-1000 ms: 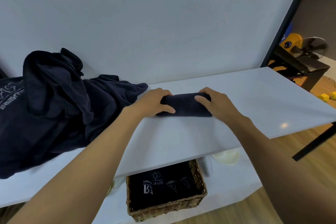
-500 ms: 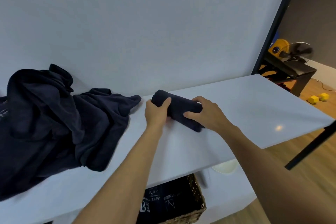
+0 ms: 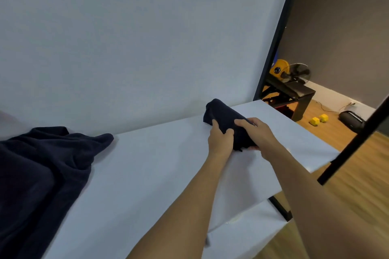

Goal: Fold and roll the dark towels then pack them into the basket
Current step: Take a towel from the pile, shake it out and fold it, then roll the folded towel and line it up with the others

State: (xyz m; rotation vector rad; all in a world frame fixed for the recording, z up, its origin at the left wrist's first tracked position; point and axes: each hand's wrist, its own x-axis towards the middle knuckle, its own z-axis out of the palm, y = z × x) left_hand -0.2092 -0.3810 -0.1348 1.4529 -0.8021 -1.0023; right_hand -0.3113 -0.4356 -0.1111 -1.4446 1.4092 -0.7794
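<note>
A dark, soft-napped towel (image 3: 224, 114), rolled into a compact cylinder, is gripped at its near end by both hands. The left hand (image 3: 220, 140) is curled round it from the left; the right hand (image 3: 260, 132) is wrapped over it from the right. The roll is held tilted at the far right of the smooth white counter (image 3: 147, 174). A loose, creased pile (image 3: 42, 164) of the same fabric is draped well apart at the left.
</note>
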